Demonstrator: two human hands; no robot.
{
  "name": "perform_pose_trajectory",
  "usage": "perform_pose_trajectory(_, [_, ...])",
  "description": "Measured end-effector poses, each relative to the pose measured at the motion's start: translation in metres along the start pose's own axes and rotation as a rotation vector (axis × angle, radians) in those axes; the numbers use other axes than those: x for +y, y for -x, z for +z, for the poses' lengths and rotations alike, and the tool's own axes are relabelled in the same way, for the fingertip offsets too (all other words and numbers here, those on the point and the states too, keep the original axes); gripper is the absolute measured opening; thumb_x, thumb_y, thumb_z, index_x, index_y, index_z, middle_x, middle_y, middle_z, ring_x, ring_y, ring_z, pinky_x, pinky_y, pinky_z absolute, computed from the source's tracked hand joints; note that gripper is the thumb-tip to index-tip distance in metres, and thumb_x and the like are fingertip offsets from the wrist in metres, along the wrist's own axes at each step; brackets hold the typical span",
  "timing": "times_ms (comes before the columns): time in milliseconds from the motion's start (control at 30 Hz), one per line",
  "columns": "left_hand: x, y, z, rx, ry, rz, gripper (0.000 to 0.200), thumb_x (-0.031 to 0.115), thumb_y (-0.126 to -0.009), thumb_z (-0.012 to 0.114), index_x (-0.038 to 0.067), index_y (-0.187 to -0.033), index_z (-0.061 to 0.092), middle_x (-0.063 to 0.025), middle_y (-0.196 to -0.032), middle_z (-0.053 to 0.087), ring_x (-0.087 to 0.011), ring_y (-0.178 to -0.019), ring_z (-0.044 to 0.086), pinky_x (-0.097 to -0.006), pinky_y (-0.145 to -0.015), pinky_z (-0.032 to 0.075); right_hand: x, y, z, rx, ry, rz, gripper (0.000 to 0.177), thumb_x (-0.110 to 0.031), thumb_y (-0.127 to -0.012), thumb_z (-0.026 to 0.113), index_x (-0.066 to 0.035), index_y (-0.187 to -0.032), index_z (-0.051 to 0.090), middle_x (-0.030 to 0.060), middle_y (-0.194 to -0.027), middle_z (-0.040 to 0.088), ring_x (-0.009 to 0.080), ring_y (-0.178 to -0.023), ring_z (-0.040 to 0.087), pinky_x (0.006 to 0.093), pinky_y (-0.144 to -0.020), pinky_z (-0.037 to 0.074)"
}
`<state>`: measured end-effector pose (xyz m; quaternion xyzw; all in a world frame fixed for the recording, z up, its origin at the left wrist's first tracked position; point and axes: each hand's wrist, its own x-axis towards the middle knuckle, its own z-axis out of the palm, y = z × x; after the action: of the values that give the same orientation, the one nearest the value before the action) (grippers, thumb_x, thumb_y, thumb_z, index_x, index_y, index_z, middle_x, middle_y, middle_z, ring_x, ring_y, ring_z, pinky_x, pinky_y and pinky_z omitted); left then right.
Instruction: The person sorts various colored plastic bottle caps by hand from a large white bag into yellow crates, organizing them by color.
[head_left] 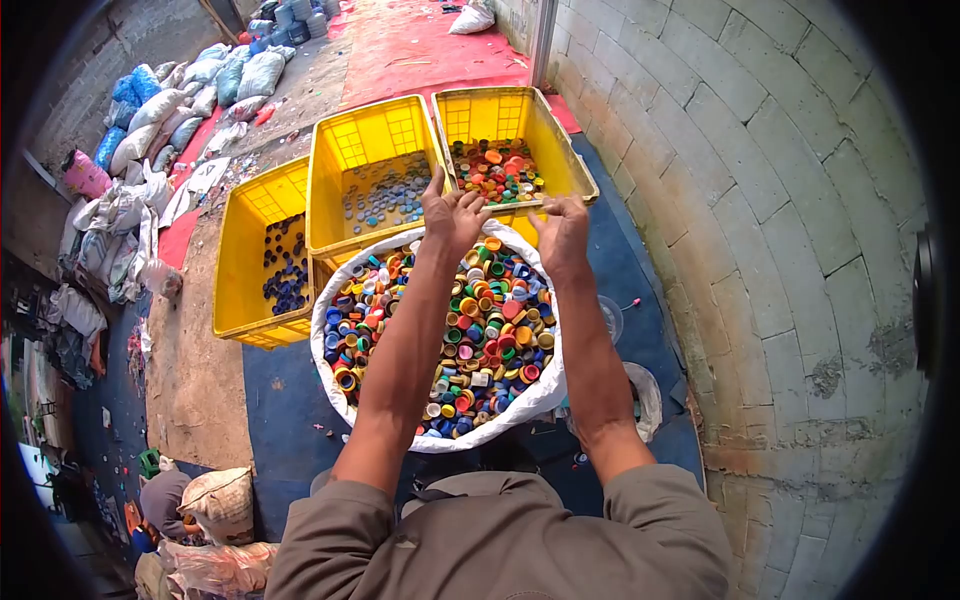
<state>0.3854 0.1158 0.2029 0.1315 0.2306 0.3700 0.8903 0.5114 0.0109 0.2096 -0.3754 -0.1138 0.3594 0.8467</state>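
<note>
At far rim of sack (330,300), left hand (450,215) open, right hand (562,235) grip unclear, caps (490,340) beneath.

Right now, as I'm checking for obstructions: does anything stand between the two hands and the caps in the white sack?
Nothing visible does. The left hand and right hand are above the far rim of the open white sack, and the caps lie uncovered below them. The yellow crates stand beyond the rim.
</note>
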Motion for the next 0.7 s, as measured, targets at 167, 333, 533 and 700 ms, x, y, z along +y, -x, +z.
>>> perform_pose_trajectory(167, [-0.002, 0.040, -0.092, 0.180, -0.197, 0.216, 0.054, 0.043, -0.092, 0.054, -0.004, -0.118, 0.051, -0.0177, -0.110, 0.059, -0.0274, -0.107, 0.055, -0.0390, -0.099, 0.040, -0.113, 0.128, 0.039, -0.299, -0.009, -0.835, 0.049, -0.015, -0.083, 0.053, -0.001, -0.129, 0.043, 0.0118, -0.109, 0.057, 0.0269, -0.102, 0.056, 0.0519, -0.095, 0.044])
perform_pose_trajectory(333, [-0.051, 0.109, -0.227, 0.340, -0.252, 0.142, 0.030, 0.032, -0.093, 0.055, 0.003, -0.100, 0.060, -0.0018, -0.079, 0.060, -0.0136, -0.072, 0.057, -0.0261, -0.068, 0.046, -0.176, 0.254, 0.109, -0.702, -0.434, -1.492, 0.038, -0.021, -0.076, 0.061, -0.001, -0.107, 0.050, 0.0033, -0.080, 0.051, 0.0222, -0.097, 0.051, 0.0414, -0.098, 0.035])
perform_pose_trajectory(533, [-0.090, 0.172, -0.261, 0.541, -0.403, 0.131, 0.024, 0.027, -0.089, 0.062, 0.004, -0.093, 0.058, -0.0002, -0.074, 0.055, -0.0076, -0.060, 0.050, -0.0224, -0.054, 0.039, -0.170, 0.295, 0.131, -1.103, -0.414, -1.246, 0.015, -0.001, -0.072, 0.066, -0.002, -0.078, 0.052, 0.0066, -0.081, 0.050, 0.0311, -0.104, 0.057, 0.0462, -0.107, 0.039])
perform_pose_trajectory(700, [-0.093, 0.191, -0.272, 0.496, -0.395, 0.097, 0.019, 0.021, -0.091, 0.061, 0.003, -0.093, 0.058, 0.0013, -0.073, 0.053, -0.0049, -0.058, 0.045, -0.0196, -0.054, 0.037, -0.147, 0.311, 0.134, -0.881, -0.479, -1.447, 0.018, 0.004, -0.069, 0.064, -0.001, -0.081, 0.052, 0.0074, -0.081, 0.050, 0.0302, -0.096, 0.061, 0.0442, -0.102, 0.044])
